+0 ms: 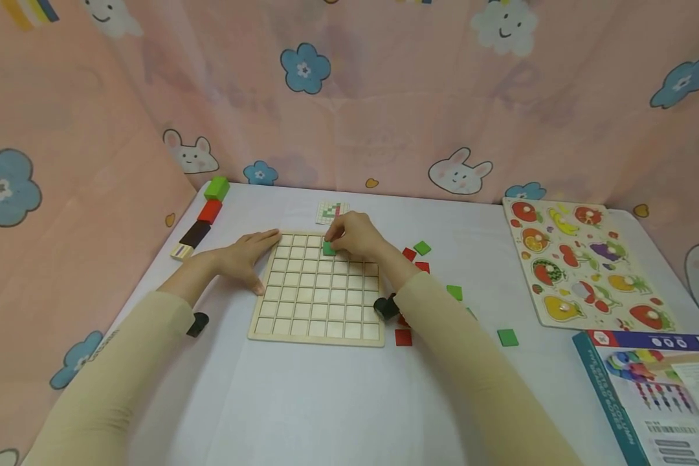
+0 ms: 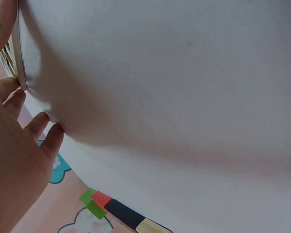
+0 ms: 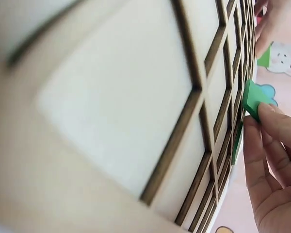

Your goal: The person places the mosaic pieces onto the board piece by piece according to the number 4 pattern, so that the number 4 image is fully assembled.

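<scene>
A wooden grid board (image 1: 320, 333) of square cells lies on the white table. My right hand (image 1: 356, 238) is over its far part and pinches a green square tile (image 3: 254, 98) between thumb and fingers. The tile is tilted at the grid in the right wrist view. Beside it, another green tile (image 3: 237, 144) sits on the board, mostly behind my fingers in the head view. My left hand (image 1: 241, 257) rests along the board's left side, fingertips at the far left corner and thumb lower on that edge. Just beyond the board lies a small pattern card (image 1: 329, 211) with green and red squares.
Right of the board lie loose red tiles (image 1: 404, 338) and green tiles (image 1: 507, 337), some behind my sleeve. Farther right are a fruit puzzle board (image 1: 588, 272) and a printed box (image 1: 646, 388). Green, red, black and striped blocks (image 1: 195, 234) line the left edge.
</scene>
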Action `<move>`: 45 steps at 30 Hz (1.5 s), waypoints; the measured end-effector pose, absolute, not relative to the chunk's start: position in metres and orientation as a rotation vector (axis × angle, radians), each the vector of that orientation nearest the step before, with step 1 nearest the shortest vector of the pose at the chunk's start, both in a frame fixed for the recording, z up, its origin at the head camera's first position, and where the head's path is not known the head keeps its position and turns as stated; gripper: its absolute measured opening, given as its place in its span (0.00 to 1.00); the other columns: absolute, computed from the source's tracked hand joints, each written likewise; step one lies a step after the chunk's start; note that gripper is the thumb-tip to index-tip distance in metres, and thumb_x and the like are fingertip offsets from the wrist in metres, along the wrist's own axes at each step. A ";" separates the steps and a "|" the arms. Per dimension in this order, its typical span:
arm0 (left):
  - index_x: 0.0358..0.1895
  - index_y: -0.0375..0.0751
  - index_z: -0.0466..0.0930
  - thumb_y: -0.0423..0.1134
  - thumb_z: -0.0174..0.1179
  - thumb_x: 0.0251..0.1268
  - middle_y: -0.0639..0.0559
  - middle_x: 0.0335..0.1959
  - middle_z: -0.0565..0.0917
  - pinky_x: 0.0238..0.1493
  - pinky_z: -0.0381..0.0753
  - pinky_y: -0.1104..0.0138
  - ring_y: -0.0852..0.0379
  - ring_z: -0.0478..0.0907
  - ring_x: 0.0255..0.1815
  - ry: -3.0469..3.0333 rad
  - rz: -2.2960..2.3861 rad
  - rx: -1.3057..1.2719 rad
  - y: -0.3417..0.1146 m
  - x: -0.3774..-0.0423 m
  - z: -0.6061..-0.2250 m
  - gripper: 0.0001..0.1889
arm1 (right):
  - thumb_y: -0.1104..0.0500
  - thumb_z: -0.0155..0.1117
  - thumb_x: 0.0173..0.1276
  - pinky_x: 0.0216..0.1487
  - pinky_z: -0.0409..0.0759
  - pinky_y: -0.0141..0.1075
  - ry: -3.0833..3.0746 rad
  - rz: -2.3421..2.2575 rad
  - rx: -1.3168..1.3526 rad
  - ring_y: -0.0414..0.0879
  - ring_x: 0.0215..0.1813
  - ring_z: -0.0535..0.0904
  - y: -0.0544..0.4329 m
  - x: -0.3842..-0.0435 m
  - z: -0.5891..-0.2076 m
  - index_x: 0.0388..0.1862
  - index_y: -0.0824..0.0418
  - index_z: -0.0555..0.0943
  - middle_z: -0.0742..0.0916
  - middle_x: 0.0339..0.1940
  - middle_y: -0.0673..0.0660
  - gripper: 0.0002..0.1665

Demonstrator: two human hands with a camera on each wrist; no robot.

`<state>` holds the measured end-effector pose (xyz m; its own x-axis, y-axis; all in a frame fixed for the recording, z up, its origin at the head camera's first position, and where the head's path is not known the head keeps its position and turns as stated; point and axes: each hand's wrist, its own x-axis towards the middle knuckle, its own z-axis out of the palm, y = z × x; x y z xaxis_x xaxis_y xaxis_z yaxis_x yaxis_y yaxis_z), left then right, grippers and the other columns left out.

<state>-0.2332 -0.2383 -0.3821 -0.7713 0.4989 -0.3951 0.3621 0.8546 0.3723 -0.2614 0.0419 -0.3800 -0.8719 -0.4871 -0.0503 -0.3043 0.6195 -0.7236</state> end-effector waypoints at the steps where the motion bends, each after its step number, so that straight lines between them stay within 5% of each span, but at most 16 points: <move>1: 0.80 0.38 0.40 0.46 0.77 0.43 0.40 0.83 0.39 0.76 0.44 0.32 0.29 0.38 0.81 2.539 0.377 0.629 -0.238 -0.233 -0.382 0.64 | 0.64 0.69 0.63 0.49 0.80 0.36 2.608 -1.085 -0.656 0.47 0.45 0.82 0.040 -0.261 -0.380 0.38 0.61 0.88 0.90 0.41 0.56 0.05; 16: 0.80 0.39 0.39 0.47 0.77 0.44 0.41 0.83 0.38 0.76 0.45 0.32 0.29 0.38 0.81 2.542 0.367 0.633 -0.238 -0.232 -0.382 0.64 | 0.62 0.67 0.66 0.50 0.82 0.39 2.649 -0.812 -0.802 0.48 0.46 0.82 0.037 -0.259 -0.374 0.41 0.59 0.88 0.89 0.41 0.56 0.07; 25: 0.80 0.37 0.41 0.45 0.77 0.43 0.39 0.83 0.40 0.77 0.44 0.33 0.30 0.39 0.81 2.555 0.359 0.654 -0.237 -0.231 -0.382 0.64 | 0.65 0.62 0.67 0.56 0.82 0.46 2.695 -0.816 -0.641 0.54 0.52 0.82 0.110 -0.281 -0.366 0.48 0.61 0.86 0.87 0.48 0.61 0.13; 33: 0.80 0.37 0.40 0.46 0.77 0.44 0.40 0.83 0.40 0.77 0.46 0.33 0.29 0.39 0.81 2.560 0.336 0.649 -0.239 -0.233 -0.381 0.63 | 0.67 0.62 0.63 0.50 0.80 0.40 2.625 -0.814 -0.470 0.55 0.51 0.78 0.192 -0.289 -0.364 0.50 0.61 0.85 0.84 0.52 0.63 0.16; 45: 0.80 0.38 0.42 0.45 0.77 0.44 0.40 0.83 0.41 0.78 0.46 0.34 0.31 0.40 0.81 2.572 0.359 0.650 -0.240 -0.233 -0.384 0.62 | 0.63 0.71 0.58 0.54 0.76 0.44 2.542 -0.661 -0.482 0.53 0.52 0.73 0.207 -0.285 -0.377 0.45 0.55 0.86 0.82 0.46 0.59 0.14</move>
<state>-0.2331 -0.2399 -0.3844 -0.7824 0.5018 -0.3689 0.3817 0.8544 0.3526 -0.2850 0.2072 -0.3771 -0.8296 -0.4370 -0.3475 -0.2124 0.8226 -0.5275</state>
